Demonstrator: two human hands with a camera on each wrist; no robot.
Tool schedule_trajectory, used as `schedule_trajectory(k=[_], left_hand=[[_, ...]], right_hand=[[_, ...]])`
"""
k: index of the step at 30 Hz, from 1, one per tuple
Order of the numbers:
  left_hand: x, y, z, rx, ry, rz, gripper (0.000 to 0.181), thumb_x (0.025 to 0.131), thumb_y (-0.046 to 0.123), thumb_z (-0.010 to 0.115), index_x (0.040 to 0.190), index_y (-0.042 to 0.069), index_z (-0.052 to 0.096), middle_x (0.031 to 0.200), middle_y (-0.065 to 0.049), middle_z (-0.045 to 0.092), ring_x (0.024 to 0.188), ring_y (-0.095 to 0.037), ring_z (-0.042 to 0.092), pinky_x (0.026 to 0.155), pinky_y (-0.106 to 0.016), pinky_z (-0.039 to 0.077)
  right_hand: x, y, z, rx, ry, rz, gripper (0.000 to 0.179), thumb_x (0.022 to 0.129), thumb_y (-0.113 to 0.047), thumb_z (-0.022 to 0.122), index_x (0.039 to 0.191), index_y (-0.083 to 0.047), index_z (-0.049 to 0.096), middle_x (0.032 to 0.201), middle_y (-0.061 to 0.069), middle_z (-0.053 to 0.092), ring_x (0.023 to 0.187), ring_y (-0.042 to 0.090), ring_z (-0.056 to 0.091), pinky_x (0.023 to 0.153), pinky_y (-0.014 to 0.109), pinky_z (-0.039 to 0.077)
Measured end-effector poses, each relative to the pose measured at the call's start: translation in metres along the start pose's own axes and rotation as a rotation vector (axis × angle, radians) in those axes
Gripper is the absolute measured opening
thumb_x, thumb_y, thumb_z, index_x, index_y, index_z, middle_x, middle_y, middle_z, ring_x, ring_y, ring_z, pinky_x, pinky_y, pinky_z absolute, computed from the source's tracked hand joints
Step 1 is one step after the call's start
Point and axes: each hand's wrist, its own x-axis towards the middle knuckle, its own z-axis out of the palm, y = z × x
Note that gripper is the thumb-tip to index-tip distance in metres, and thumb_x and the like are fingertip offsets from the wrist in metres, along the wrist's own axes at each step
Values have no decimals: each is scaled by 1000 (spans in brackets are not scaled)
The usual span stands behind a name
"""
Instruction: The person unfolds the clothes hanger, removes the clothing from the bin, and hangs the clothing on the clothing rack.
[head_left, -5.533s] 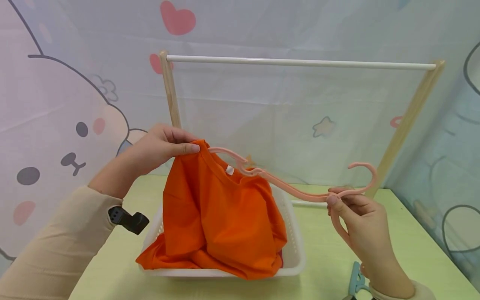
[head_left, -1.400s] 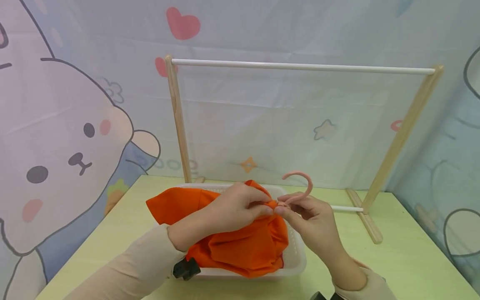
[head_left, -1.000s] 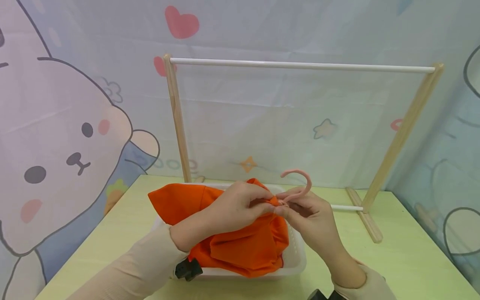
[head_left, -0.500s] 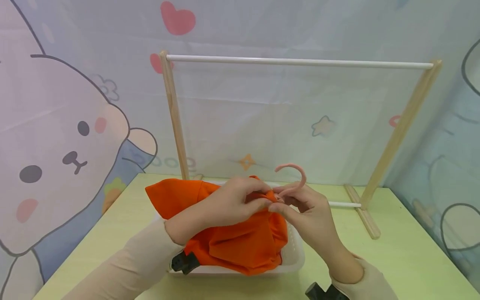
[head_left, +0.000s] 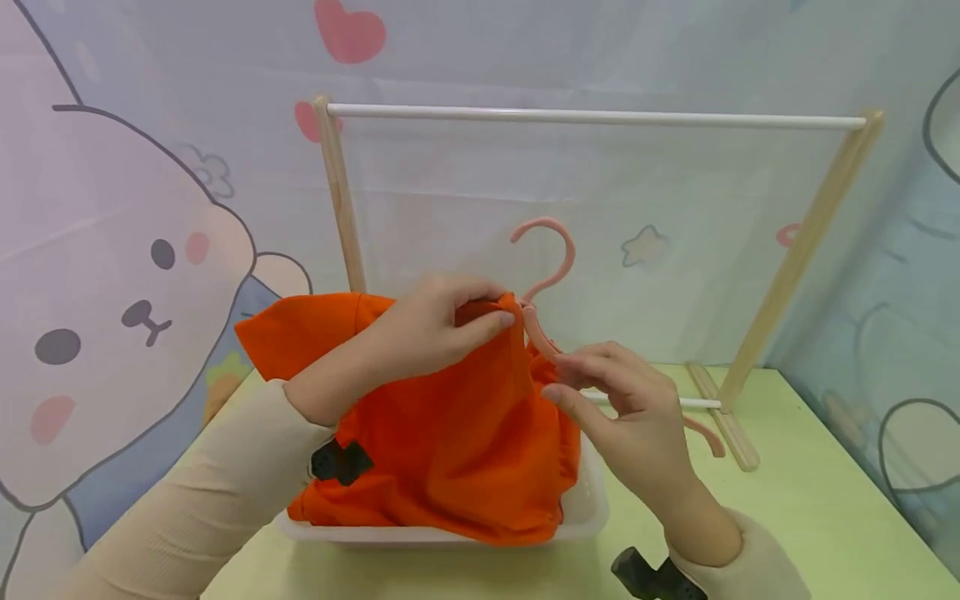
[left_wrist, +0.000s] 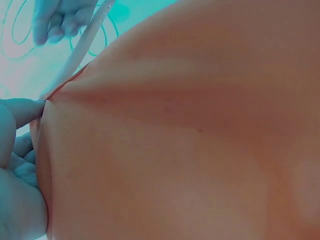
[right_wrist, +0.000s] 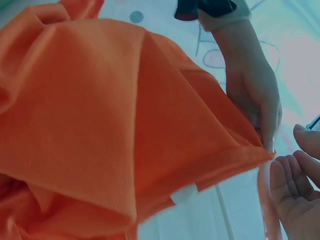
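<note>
My left hand [head_left: 450, 325] pinches the neckline of an orange T-shirt [head_left: 465, 433] between thumb and fingers, holding it up over a white basket. A pink clothes hanger [head_left: 551, 258] has its hook upright just right of that pinch. One arm of the hanger slopes down to the right and passes behind my right hand [head_left: 622, 408]. The other arm is hidden in the shirt. My right hand's fingers are loosely bent, with thumb and fingertips parted beside the hanger arm. In the right wrist view, a white label [right_wrist: 184, 195] shows at the neckline.
Below the shirt is the white basket [head_left: 592, 500], on a pale green table [head_left: 795, 517]. Behind stands a garment rack with a white rail [head_left: 600, 117], wooden posts and a wooden foot [head_left: 723, 417]. A printed cloth [head_left: 465, 50] covers the wall.
My left hand has raised the shirt's neckline and the hanger up and slightly left. The right hand has let go near the hook's base and is now lower right, along the hanger arm.
</note>
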Motion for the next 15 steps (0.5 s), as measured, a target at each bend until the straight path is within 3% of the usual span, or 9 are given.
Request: schedule_trajectory(k=[4, 15], left_hand=[[3, 4, -11, -3, 28, 16, 19, 93, 7, 62, 109, 0, 69, 98, -5, 70, 83, -13, 61, 79, -24, 55], [1, 16, -20, 5, 67, 54, 19, 92, 6, 63, 109, -1, 70, 98, -6, 71, 82, -13, 63, 79, -24, 56]], right_hand=[[-4, 2, 7, -114, -57, -87, 22, 81, -9, 77, 99, 3, 71, 87, 9, 66, 78, 13, 59, 69, 18, 51], [-22, 19, 15, -180, -79, -13, 22, 78, -5, 79, 98, 0, 71, 88, 9, 67, 79, 16, 60, 73, 17, 52]])
